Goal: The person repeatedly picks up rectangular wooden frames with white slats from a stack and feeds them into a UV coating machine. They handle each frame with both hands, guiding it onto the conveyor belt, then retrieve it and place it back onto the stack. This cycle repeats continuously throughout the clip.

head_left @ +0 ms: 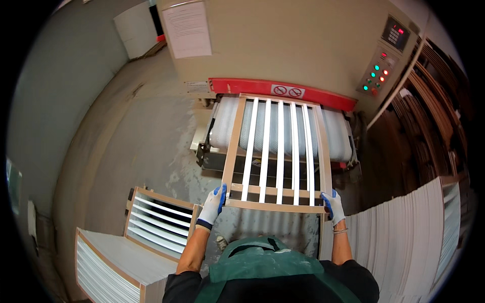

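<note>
A slatted frame panel (273,207), with brown edges and white slats, stretches away from me. Its far end lies on the grey ribbed conveyor belt (225,121) of a machine, close under a red guard bar (323,99). My left hand (213,204), in a white and blue glove, is closed around the near left corner. At the near right corner, my right hand (333,206) grips the frame in a matching glove. The near end is held up in front of my green apron (262,265).
The beige machine (283,40) carries a control panel (376,70) with lit buttons. At lower left, a slatted panel (194,222) stands by a stack of panels (116,242). A long pale stack (389,242) is at my right. Brown boards (429,106) line the far right.
</note>
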`<state>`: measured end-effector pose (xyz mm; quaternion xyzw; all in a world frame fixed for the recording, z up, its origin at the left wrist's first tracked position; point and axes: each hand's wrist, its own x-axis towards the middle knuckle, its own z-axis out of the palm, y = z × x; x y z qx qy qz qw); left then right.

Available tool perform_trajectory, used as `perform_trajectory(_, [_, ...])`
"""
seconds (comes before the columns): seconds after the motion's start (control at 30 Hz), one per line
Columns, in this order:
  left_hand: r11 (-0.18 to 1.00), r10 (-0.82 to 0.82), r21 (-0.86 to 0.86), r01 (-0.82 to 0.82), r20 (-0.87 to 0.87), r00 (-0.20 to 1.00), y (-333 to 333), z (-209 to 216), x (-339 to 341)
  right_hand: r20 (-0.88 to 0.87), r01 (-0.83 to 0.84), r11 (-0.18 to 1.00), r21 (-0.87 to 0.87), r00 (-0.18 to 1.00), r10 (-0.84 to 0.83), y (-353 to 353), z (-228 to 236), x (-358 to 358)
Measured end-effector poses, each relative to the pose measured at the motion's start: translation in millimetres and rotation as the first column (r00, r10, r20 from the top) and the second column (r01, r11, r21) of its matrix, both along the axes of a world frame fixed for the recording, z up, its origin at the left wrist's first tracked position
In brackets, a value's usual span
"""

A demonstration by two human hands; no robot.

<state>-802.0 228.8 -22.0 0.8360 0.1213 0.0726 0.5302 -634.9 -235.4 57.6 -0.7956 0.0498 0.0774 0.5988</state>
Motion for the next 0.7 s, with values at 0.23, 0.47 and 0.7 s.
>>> perform_trajectory(0.23, [0.878,0.122,-0.446,-0.175,-0.144,0.982,-27.8,56.3,-21.1,0.044,0.066,0.966,-0.252,0.997,-0.057,-17.2,-21.9,-17.3])
perform_trajectory(0.47, [0.997,0.016,-0.075,-0.004,0.159,0.987,-42.1,51.8,-58.6,0.026,0.142,0.893,-0.428,0.989,-0.144,-38.5,-33.1,-57.4])
perform_trajectory(0.7, [0.97,-0.008,0.238,-0.055,0.259,0.966,-53.7,41.8,-75.1,0.055,0.192,0.846,-0.498,0.98,-0.19,-51.9,-33.6,-90.2])
